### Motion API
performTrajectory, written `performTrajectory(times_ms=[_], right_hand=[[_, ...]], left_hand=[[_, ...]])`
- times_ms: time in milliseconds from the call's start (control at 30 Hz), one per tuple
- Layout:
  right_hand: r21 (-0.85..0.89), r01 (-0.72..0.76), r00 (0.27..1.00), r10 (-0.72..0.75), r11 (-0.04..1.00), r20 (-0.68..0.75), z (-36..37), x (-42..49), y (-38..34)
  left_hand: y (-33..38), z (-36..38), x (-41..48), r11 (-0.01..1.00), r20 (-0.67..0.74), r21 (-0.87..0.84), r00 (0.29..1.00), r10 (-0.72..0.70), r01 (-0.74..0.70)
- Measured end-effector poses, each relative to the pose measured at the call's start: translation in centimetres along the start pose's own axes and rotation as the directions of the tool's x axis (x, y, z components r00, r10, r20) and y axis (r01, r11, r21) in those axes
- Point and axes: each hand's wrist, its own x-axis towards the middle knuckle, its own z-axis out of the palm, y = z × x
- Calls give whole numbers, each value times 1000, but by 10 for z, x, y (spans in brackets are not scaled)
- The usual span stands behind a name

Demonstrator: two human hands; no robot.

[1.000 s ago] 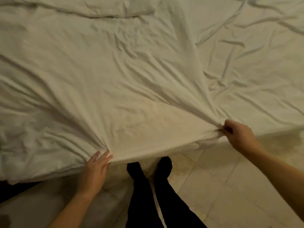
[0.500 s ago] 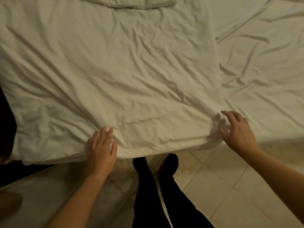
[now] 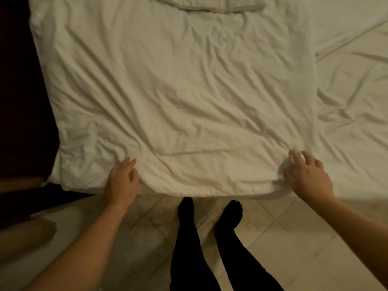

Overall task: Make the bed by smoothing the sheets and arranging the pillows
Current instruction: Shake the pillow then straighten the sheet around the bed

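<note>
Evidently soft and light, the top sheet (image 3: pixel 178 101) lies spread over the left part of the bed (image 3: pixel 354 122), wrinkled all over, its near edge just past the mattress above the tiled floor (image 3: pixel 283 238). The left hand (image 3: pixel 122 181) rests flat on that near edge, fingers (image 3: pixel 128 163) straight and released. The right hand (image 3: pixel 306 177) lies on the bunched near-right corner, fingers (image 3: pixel 294 156) spread, loosely bent, plainly grasping nothing. A pillow (image 3: pixel 210 5) sits at the far edge. Such limp cloth probably follows best when pinched at its near corners.
</note>
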Motion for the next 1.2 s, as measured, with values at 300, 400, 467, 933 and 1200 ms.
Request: performTrajectory(times_ms=[300,400,467,933,1200], right_hand=[[-87,77,997,-74,993,30,25,-33,-30],[-128,19,1000,-16,992,26,38,-41,-43],[-137,-33,999,34,990,1,42,-44,-58],[-176,-68,980,99,982,170,51,-45,-84],[-168,-93,996,91,981,-18,37,-38,-111]], left_hand=[[-119,-35,11,877,159,443,946,-283,188],[-145,-37,15,897,194,429,960,-204,105],[-163,-37,19,929,229,369,967,-107,15],[-211,-115,31,816,454,565,872,-184,-122],[-162,-126,42,983,26,181,999,-41,36]])
